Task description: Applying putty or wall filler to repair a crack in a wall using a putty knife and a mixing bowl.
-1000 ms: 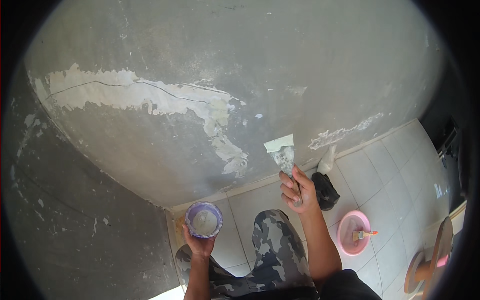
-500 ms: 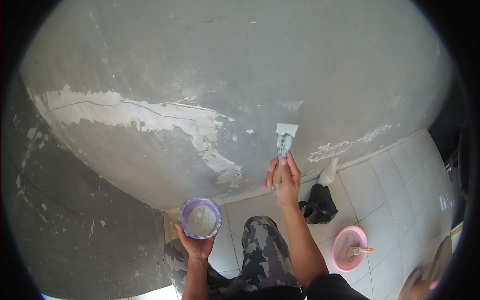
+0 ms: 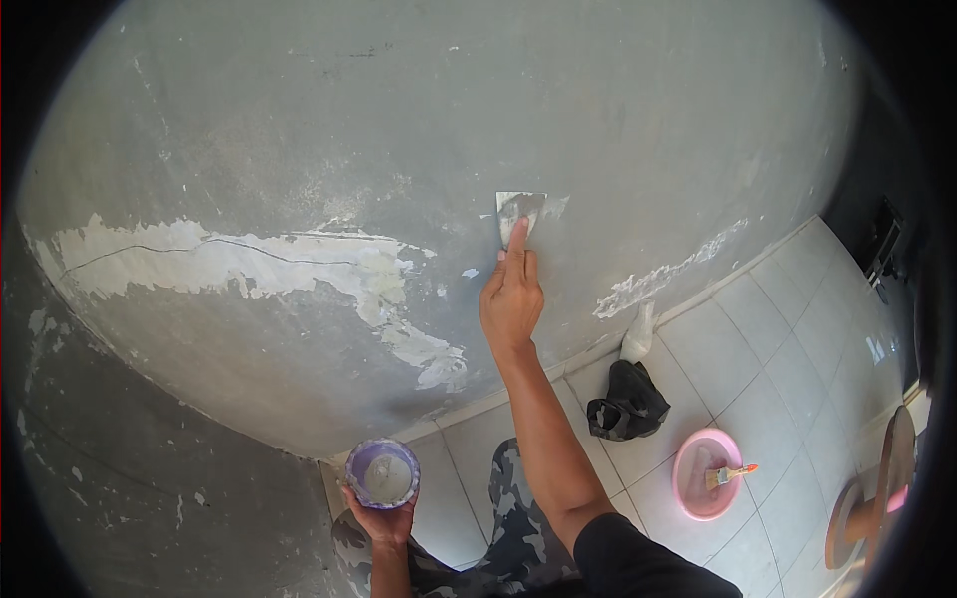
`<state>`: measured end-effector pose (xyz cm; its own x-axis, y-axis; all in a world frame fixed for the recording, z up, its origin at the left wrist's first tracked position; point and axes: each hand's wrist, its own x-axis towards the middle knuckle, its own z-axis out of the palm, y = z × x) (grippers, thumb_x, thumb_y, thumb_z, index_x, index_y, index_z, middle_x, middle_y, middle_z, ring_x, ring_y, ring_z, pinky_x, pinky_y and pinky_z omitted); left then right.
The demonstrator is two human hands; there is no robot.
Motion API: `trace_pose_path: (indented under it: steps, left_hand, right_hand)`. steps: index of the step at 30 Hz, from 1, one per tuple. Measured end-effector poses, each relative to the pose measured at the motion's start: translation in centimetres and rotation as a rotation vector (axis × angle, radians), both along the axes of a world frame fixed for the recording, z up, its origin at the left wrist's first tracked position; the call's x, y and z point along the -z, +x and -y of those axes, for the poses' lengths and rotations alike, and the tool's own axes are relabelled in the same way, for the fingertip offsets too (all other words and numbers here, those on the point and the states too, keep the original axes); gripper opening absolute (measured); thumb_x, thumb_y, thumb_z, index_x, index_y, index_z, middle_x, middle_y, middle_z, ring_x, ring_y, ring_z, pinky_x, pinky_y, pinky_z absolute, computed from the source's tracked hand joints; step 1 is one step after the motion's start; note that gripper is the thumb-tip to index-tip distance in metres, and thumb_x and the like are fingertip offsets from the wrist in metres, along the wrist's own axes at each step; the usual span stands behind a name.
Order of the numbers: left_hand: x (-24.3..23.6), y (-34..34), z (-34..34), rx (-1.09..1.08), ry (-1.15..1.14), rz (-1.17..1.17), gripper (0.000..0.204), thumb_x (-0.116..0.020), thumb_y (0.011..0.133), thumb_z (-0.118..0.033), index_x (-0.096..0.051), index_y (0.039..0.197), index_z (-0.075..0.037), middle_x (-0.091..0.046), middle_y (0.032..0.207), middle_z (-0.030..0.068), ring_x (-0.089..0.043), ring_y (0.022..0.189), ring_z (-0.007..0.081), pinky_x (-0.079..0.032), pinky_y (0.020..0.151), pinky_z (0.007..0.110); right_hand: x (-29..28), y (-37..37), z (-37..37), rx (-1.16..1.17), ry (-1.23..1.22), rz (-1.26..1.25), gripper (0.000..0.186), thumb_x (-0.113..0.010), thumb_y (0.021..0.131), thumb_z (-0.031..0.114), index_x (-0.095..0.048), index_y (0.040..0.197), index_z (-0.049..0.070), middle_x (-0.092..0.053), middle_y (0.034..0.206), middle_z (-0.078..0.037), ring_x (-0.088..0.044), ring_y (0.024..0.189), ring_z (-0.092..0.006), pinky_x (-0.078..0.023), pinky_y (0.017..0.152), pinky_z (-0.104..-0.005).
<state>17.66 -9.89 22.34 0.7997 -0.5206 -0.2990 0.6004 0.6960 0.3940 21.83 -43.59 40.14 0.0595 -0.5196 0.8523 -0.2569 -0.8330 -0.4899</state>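
My right hand (image 3: 512,302) grips a putty knife (image 3: 519,207), its index finger stretched along the blade. The wide blade lies against the grey wall (image 3: 638,120), over a small pale patch; the handle is hidden under my hand. Low in front of me, my left hand (image 3: 383,519) holds a purple bowl (image 3: 353,466) from below, fingers curled round its side. Whitish paste (image 3: 387,479) lies in the bowl and smears its rim. To the left of the knife, a ragged white patch (image 3: 179,254) with a dark crack runs across the wall.
On the tiled floor (image 3: 718,344) at right stand a pink basin (image 3: 681,488) with a paintbrush (image 3: 725,477) resting in it, a black bag (image 3: 630,401) and a pale bag (image 3: 638,334) by the wall. A brown stool-like object (image 3: 887,478) is at the far right.
My right hand has moved up and left and turned over, bringing the putty knife from in front of the wall onto its surface. The bowl stays low in my left hand.
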Motion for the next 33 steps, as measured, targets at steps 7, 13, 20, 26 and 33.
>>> trace_pose_path:
  steps: [7,13,20,26,33]
  left_hand:
    - [0.5,1.2,-0.6,0.02,-0.001,0.004,0.082,-0.05,0.086,-0.078,-0.046,0.146,-0.023,-0.053,0.144,0.0049,-0.054,0.129,0.0309,-0.055,0.089,0.053]
    - [1.7,2.1,-1.2,0.064,0.018,0.036,0.081,-0.051,0.086,-0.078,-0.047,0.146,-0.023,-0.054,0.143,0.0041,-0.055,0.128,0.0303,-0.055,0.09,0.052]
    - [1.8,1.7,-0.8,0.063,0.02,0.021,0.081,-0.053,0.086,-0.077,-0.047,0.145,-0.023,-0.053,0.144,0.0044,-0.054,0.129,0.0294,-0.052,0.095,0.051]
    - [2.0,1.7,-0.7,0.046,0.014,0.014,0.08,-0.054,0.086,-0.077,-0.048,0.145,-0.023,-0.053,0.144,0.0042,-0.053,0.13,0.0291,-0.052,0.094,0.051]
    - [3.0,2.4,-1.7,0.041,0.001,0.016,0.079,-0.052,0.086,-0.077,-0.048,0.145,-0.025,-0.053,0.144,0.0044,-0.054,0.13,0.0304,-0.053,0.093,0.052]
  right_hand:
    - [2.2,0.0,-2.0,0.055,0.076,-0.169,0.068,-0.061,0.093,0.002,-0.034,0.155,0.005,-0.063,0.09,-0.014,-0.065,0.064,-0.032,-0.052,0.052,-0.0412]
    - [3.2,-3.8,-4.1,-0.044,0.102,-0.325,0.063,-0.063,0.094,0.008,-0.041,0.153,0.007,-0.062,0.087,-0.012,-0.066,0.063,-0.0301,-0.053,0.051,-0.0421]
    - [-4.4,-7.7,-0.3,0.043,0.137,-0.304,0.05,-0.059,0.096,0.009,-0.051,0.145,0.009,-0.066,0.086,-0.016,-0.067,0.07,-0.036,-0.053,0.061,-0.0457]
    - [-4.7,-7.2,-0.4,0.008,0.252,-0.395,0.043,-0.057,0.096,0.009,-0.058,0.139,0.01,-0.071,0.092,-0.019,-0.069,0.081,-0.0379,-0.055,0.07,-0.0482]
    - [-2.2,-7.9,-4.1,-0.138,0.247,-0.403,0.043,-0.058,0.095,0.008,-0.06,0.138,0.01,-0.071,0.09,-0.019,-0.069,0.081,-0.0368,-0.055,0.071,-0.0465]
